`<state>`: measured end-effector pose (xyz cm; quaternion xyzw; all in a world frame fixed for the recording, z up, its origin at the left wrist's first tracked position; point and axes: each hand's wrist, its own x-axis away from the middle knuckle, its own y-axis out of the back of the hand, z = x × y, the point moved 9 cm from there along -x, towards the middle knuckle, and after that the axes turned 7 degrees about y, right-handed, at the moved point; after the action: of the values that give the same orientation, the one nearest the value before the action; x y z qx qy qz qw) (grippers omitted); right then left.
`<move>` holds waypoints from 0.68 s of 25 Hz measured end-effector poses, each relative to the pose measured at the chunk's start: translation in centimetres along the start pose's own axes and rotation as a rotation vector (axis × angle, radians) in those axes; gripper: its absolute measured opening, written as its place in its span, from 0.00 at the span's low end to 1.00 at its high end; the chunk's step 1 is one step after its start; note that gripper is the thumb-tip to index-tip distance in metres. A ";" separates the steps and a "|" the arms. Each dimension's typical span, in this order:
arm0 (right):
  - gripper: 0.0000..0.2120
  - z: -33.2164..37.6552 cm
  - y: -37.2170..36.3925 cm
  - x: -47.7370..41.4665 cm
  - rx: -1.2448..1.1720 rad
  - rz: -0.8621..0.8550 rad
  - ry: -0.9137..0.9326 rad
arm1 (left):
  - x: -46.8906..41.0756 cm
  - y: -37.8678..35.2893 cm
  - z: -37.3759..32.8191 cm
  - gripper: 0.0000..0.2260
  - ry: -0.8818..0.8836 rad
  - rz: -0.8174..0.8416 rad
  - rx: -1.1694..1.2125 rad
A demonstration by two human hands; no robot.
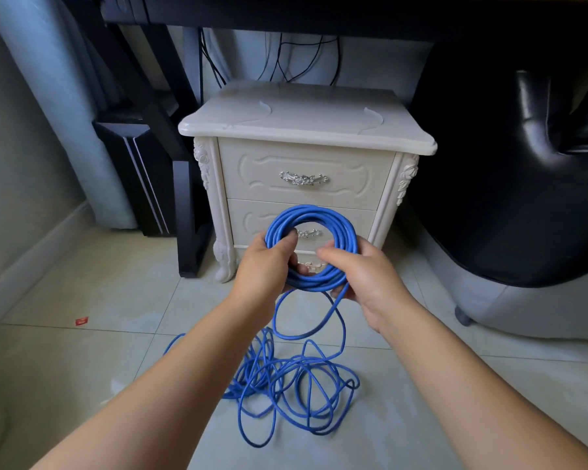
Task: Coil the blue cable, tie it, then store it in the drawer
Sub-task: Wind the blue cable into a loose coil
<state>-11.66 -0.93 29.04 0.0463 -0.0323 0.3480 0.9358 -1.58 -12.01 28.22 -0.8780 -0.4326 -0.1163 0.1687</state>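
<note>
**Step in hand: coiling.** The blue cable [308, 209] is partly wound into a coil held upright in front of the nightstand [306, 130]. The open ring faces the person and overlaps the lower drawer [248, 220].

**Hands.**
- The left hand [269, 262] grips the left side of the coil, with the fingers curled through the ring.
- The right hand [364, 276] closes round the lower right of the coil. Here one strand [335, 305] leaves the bundle and drops toward the near floor.

**Key relation.** The unwound slack [286, 378] lies in a loose heap on the floor tiles [82, 351]. It is below both hands, nearer than them, and somewhat left of the right hand. The feeding strand runs near-to-far, from the heap up to the right hand. The right hand therefore appears to be the feeding hand and the left hand the holder.

**Judgement.**
- A large share of the cable is unwound, so tying is not yet due.
- Overlapping loops in the heap may snag when drawn up.
- The upper drawer [252, 184] and the lower drawer are both closed. One must be opened before storage.
</note>
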 end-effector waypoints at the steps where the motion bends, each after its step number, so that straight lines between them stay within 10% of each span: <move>1: 0.04 0.5 0.5 -0.2 0.021 -0.023 0.039 | 0.0 0.1 -0.3 0.03 -0.031 -0.013 -0.064; 13: 0.06 -0.4 -1.4 0.9 -0.288 -0.102 0.078 | 1.1 -0.4 0.2 0.04 -0.090 -0.105 0.038; 17: 0.16 0.8 0.2 0.3 -0.032 -0.056 0.102 | 0.3 -0.1 0.1 0.05 -0.033 -0.041 -0.207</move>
<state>-11.55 -0.68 29.85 0.0145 0.0113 0.3232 0.9462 -1.46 -11.72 28.24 -0.8835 -0.4388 -0.1494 0.0677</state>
